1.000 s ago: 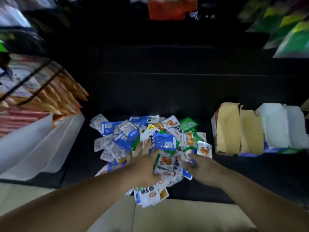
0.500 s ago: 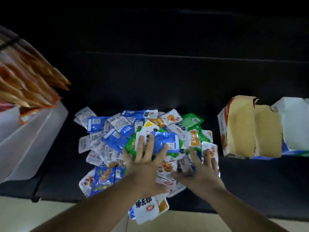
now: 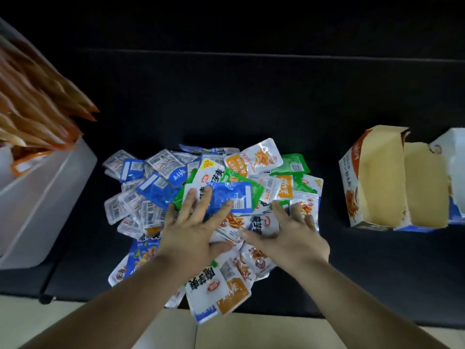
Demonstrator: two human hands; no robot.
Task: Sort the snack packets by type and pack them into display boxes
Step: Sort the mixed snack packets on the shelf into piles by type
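Black worktop: one, carrying everything.
Snack packets: one mixed heap, too many to count; blue, green, orange and white wrappers.
Left hand: on the heap's middle; fingers straight, spread, pressing one blue packet, gripping nothing.
Right hand: on the heap's right part; fingers splayed flat, holding nothing.
Display boxes: three, open, right of the heap, apart from it.
White bin: one, left of the heap.
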